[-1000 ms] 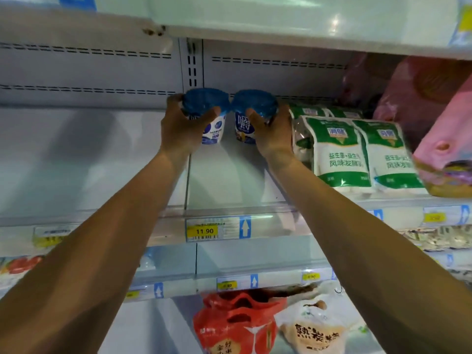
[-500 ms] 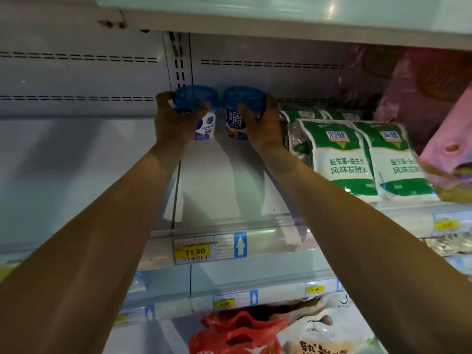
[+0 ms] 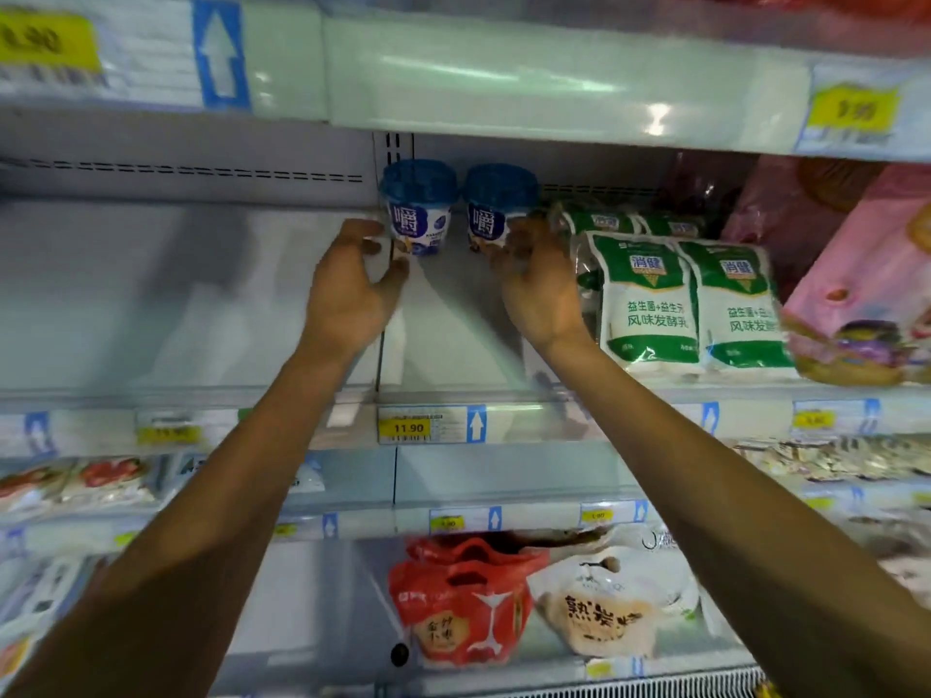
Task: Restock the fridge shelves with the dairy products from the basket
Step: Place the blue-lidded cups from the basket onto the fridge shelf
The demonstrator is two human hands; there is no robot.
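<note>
Two yogurt cups with blue lids stand side by side at the back of the middle fridge shelf [image 3: 211, 304]: the left cup [image 3: 419, 209] and the right cup [image 3: 496, 211]. My left hand [image 3: 347, 289] is just below and left of the left cup, fingers spread, holding nothing. My right hand [image 3: 541, 289] is below and right of the right cup, fingers apart, its fingertips close to the cup's base. The basket is out of view.
Green-and-white pouches [image 3: 650, 299] of fermented milk lie right of the cups, with pink packs [image 3: 856, 294] beyond. A yellow 11.90 price tag [image 3: 409, 428] marks the shelf edge. A red bag [image 3: 463, 602] and a white bag [image 3: 604, 607] sit on a lower shelf.
Both hands have let go of the two cups and drawn back toward me. The cups now stand alone on the shelf. The view has tilted down.
</note>
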